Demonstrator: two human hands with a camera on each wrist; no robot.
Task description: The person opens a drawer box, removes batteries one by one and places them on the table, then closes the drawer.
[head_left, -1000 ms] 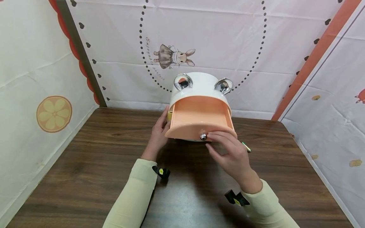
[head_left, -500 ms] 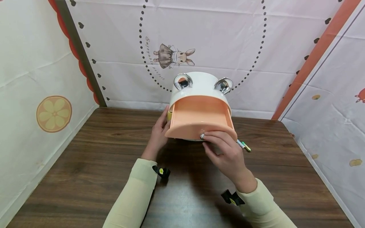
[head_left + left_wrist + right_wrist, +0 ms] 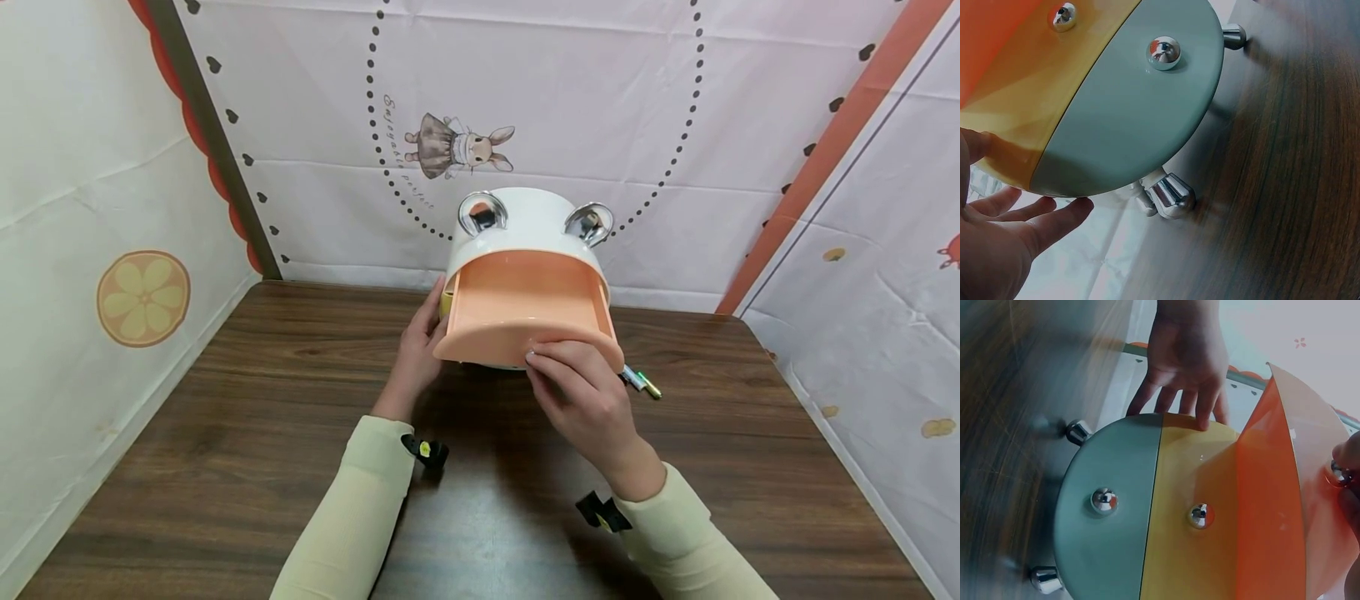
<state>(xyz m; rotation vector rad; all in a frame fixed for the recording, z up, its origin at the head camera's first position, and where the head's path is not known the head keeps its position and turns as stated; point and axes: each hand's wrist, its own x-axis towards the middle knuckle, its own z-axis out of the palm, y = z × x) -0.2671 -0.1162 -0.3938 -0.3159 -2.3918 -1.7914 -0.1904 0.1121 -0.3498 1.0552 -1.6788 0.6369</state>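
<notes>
A rounded white drawer cabinet [image 3: 528, 218] with two round chrome pieces on top stands at the back of the table. Its peach top drawer [image 3: 480, 340] is pulled well out, and no contents show in it. With thumb and fingertips, my right hand [image 3: 588, 408] pinches this drawer's chrome knob [image 3: 1337, 475]. My left hand [image 3: 412, 358] rests against the cabinet's left side, fingers fairly straight, thumb at the edge of the yellow middle drawer [image 3: 1194, 472]. Below that, the green bottom drawer [image 3: 1129, 100] is pushed in. Both lower drawers have chrome knobs.
Pens [image 3: 641, 382] lie on the dark wooden table [image 3: 300, 433], right of the cabinet and partly hidden by it. Short chrome feet [image 3: 1172, 197] hold the cabinet off the tabletop. Printed white cloth [image 3: 585, 92] hangs behind and at both sides.
My right hand has shifted slightly left, from beside the knob to a pinch over it. More of the pens shows now. The left hand and the drawer look unmoved.
</notes>
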